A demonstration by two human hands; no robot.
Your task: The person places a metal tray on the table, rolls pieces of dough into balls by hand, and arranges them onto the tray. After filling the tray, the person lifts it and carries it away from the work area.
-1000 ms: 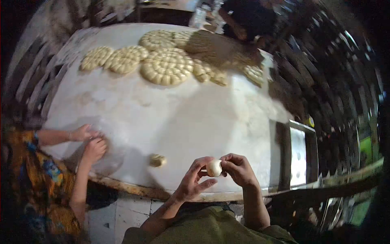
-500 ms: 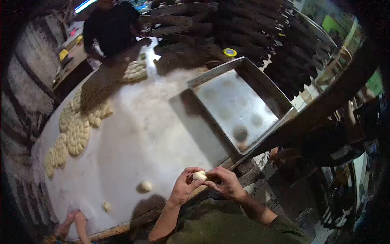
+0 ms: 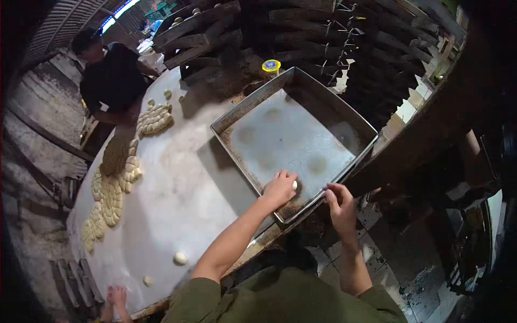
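Observation:
My left hand (image 3: 280, 189) reaches over the near corner of a deep metal tray (image 3: 301, 124). Its fingers are curled round a small dough ball (image 3: 294, 185), mostly hidden under them, close to the tray floor. Just outside the tray's near-right rim is my right hand (image 3: 340, 207), its fingers loosely bent and apart, with nothing seen in it. On the pale table (image 3: 161, 215) to the left lie a round dough ball (image 3: 180, 258) and a smaller dough piece (image 3: 148, 281).
Many shaped dough pieces (image 3: 110, 196) cluster along the table's left side, with another group (image 3: 155, 118) farther back. A person (image 3: 116, 81) stands at the far left. Another person's hands (image 3: 117, 296) rest at the lower left. A yellow-lidded tub (image 3: 271, 66) stands behind the tray.
My hands have separated. The left has carried the dough ball from the table edge into the tray; the right has come to the tray's near rim, without dough. The camera view has shifted.

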